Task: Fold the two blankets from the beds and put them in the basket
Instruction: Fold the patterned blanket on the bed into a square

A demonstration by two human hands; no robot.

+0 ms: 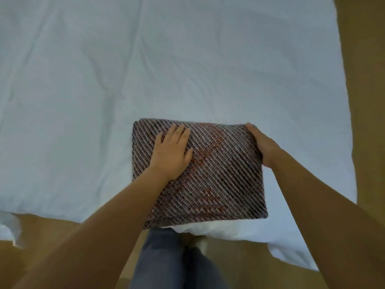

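The folded blanket (218, 174) lies on the bed sheet (83, 101) under my left hand (171, 152), which presses flat with straight fingers; my right hand (261, 146) grips its right edge, fingers curled around.

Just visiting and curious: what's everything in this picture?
folded blanket: one, brown-and-white weave with reddish patches, near edge of bed
bed cover: one, white, creased, fills most of view
floor: one, tan, right of and below the bed
trousers: one pair, grey-blue, bottom centre
shoe: one, pale, beside the trousers
left hand: one, flat on the folded blanket
right hand: one, grips the folded blanket's right edge
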